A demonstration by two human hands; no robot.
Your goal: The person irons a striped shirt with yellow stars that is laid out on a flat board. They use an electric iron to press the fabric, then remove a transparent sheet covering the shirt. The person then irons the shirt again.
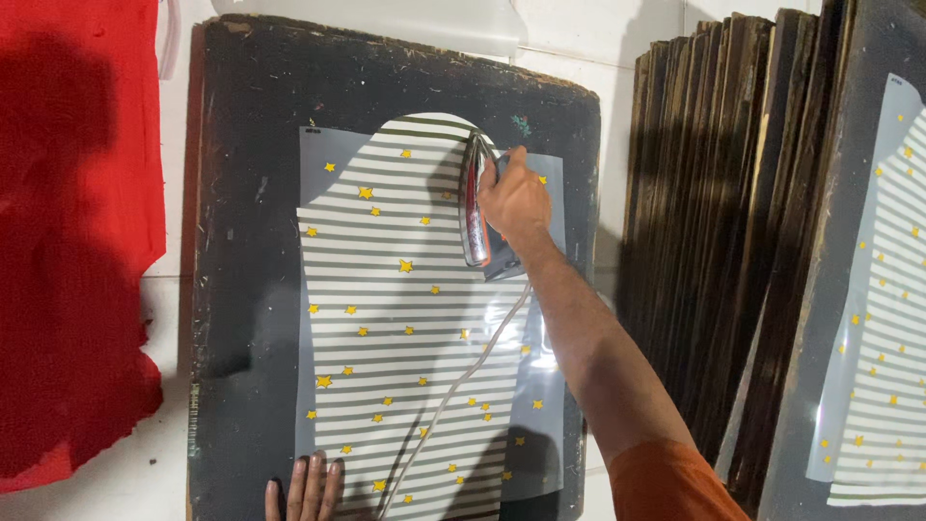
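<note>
So there's a dark, scuffed board (pixel 246 289) lying flat on a pale floor, with a striped sheet (pixel 400 318) dotted with yellow stars laid on it. Red cloth (pixel 72 222) piles up at 9 o'clock. At 3 o'clock a stack of dark boards (pixel 714 222) stands on edge, and one more board there carries a second striped sheet (pixel 883 318). A whitish plastic container (pixel 386 21) sits at 12 o'clock; can't tell what's in it.

Right hand (pixel 516 198) has its fingers wrapped around an iron (pixel 477 207), pressed on the sheet's upper right, cord (pixel 453 376) trailing toward 6. Left hand (pixel 307 487) rests at 6 o'clock, fingers flat and close together on the sheet's bottom edge.
</note>
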